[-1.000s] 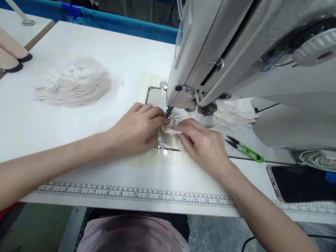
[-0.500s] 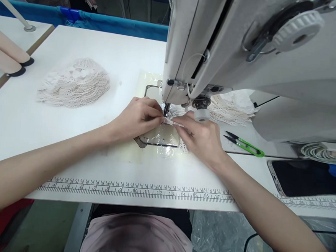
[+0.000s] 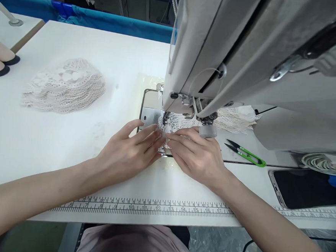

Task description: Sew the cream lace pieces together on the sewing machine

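A white lace piece (image 3: 176, 123) lies under the needle of the grey sewing machine (image 3: 247, 58). My left hand (image 3: 128, 152) rests flat on the plate just left of the needle, fingers stretched out and tips pressing the lace edge. My right hand (image 3: 196, 153) lies flat on the other side, fingertips also on the lace. The two hands nearly touch in front of the presser foot. More lace (image 3: 234, 117) trails behind the machine head to the right.
A stack of lace pieces (image 3: 64, 86) sits at the left of the white table (image 3: 68, 146). Green thread snips (image 3: 246, 152) and a phone (image 3: 304, 187) lie right of my hands. A printed ruler (image 3: 150, 207) runs along the front edge. Blue cloth (image 3: 106, 20) borders the back.
Both hands went from pinching the lace at the needle to lying flat with fingers stretched out on it. The view shifted slightly.
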Tool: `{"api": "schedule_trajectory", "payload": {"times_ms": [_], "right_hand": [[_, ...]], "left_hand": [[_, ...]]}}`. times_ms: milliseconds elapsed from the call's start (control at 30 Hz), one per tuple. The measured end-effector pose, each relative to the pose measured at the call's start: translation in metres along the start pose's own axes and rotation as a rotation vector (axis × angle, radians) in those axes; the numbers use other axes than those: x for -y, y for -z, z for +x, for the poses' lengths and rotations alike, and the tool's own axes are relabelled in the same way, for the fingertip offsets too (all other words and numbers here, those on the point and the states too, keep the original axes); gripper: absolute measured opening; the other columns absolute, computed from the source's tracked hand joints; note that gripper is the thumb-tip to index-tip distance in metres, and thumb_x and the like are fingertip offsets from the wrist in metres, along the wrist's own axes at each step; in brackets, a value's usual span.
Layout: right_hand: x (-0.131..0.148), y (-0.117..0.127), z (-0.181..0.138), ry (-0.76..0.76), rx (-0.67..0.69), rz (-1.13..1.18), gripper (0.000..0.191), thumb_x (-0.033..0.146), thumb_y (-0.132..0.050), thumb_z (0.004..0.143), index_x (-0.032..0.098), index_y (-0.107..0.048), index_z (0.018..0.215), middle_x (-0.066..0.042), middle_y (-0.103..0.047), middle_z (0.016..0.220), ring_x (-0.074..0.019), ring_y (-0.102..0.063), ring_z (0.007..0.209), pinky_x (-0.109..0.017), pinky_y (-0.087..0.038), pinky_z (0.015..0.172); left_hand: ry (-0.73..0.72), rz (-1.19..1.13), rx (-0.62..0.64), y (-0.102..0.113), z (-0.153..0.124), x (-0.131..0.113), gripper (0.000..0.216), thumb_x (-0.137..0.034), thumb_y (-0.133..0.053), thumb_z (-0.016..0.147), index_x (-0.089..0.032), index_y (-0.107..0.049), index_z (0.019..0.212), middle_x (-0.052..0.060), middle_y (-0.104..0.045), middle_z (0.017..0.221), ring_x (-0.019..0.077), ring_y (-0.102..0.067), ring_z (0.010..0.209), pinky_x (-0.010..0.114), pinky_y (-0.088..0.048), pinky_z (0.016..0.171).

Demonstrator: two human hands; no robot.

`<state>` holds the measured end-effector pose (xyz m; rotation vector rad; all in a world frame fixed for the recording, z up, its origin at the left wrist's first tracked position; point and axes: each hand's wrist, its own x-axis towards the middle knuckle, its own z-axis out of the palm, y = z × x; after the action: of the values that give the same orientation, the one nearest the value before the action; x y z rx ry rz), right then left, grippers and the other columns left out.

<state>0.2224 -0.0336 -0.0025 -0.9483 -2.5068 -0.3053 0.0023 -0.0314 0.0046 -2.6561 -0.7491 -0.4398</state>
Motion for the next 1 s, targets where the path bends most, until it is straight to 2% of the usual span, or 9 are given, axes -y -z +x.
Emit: {"api": "schedule_trajectory", "payload": {"times_ms": [167,433,667,833,1000], "right_hand": [[0.000,0.000,0.001,0.003,-0.014,-0.024,0.018,0.011,-0.056,0.091,0.021,-0.071,0.087,0.003,-0.076,0.104,-0.0145,-0.063,0.087,-0.031,-0.043,0.075],[-0.003,-0.005,0.003,-0.004,-0.049,-0.065,0.014,0.009,-0.058,0.089,0.017,-0.070,0.088,0.002,-0.077,0.098,-0.0149,-0.065,0.084,-0.031,-0.044,0.074],[-0.006,-0.009,0.005,-0.047,-0.033,-0.073,0.015,0.011,-0.057,0.091,0.017,-0.070,0.095,-0.002,-0.078,0.093,-0.0166,-0.066,0.087,-0.032,-0.046,0.078],[-0.004,-0.009,0.002,-0.028,-0.042,-0.086,0.018,0.020,-0.059,0.093,0.015,-0.070,0.106,-0.001,-0.077,0.104,-0.0168,-0.066,0.087,-0.035,-0.046,0.084],[-0.003,-0.007,0.000,-0.014,-0.038,-0.103,0.019,0.023,-0.058,0.095,0.017,-0.071,0.107,0.000,-0.075,0.110,-0.0170,-0.067,0.087,-0.036,-0.046,0.087]], "left_hand": [[-0.003,0.012,-0.024,-0.005,-0.001,0.002,0.028,-0.022,-0.050,0.100,-0.009,-0.058,0.124,0.011,-0.073,0.113,0.0229,-0.062,0.116,0.045,-0.045,0.096],[0.042,-0.015,0.008,-0.007,0.003,0.006,0.029,-0.028,-0.045,0.102,-0.013,-0.058,0.123,0.010,-0.072,0.116,0.0213,-0.062,0.118,0.045,-0.040,0.099],[0.030,0.008,-0.072,-0.012,0.008,0.012,0.031,-0.032,-0.051,0.100,-0.011,-0.062,0.120,0.009,-0.074,0.110,0.0210,-0.066,0.109,0.044,-0.038,0.097],[0.032,0.029,-0.112,-0.010,0.006,0.009,0.027,-0.030,-0.052,0.099,-0.010,-0.064,0.113,0.007,-0.075,0.107,0.0193,-0.067,0.107,0.042,-0.039,0.095],[0.029,0.017,-0.109,-0.008,0.007,0.009,0.022,-0.027,-0.052,0.099,-0.012,-0.064,0.111,0.006,-0.075,0.106,0.0190,-0.068,0.104,0.042,-0.040,0.094]]}}
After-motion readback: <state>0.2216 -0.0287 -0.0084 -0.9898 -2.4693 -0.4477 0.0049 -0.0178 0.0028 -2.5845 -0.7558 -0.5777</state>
